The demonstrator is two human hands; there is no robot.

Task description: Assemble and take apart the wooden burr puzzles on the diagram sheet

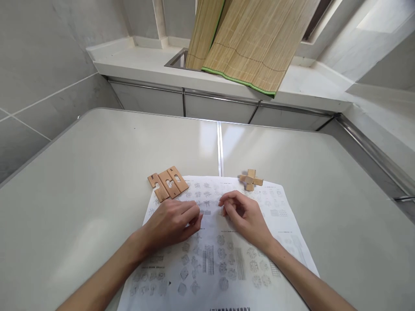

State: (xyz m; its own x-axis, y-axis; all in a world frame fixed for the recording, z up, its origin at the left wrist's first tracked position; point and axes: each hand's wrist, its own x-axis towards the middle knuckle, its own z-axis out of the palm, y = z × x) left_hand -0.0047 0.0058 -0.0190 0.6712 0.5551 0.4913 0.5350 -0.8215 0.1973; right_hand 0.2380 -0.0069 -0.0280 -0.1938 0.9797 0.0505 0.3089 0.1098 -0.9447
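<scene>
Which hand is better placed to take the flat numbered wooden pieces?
Probably the left hand: the wooden pieces lie just beyond it, while the right hand rests nearer the wooden cross puzzle.

Left hand [175, 222] and right hand [244, 216] rest close together — fingers curled.

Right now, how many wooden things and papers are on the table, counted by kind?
Flat wooden pieces: 3
Wooden cross puzzle: 1
Printed paper sheet: 1
Total: 5
</scene>
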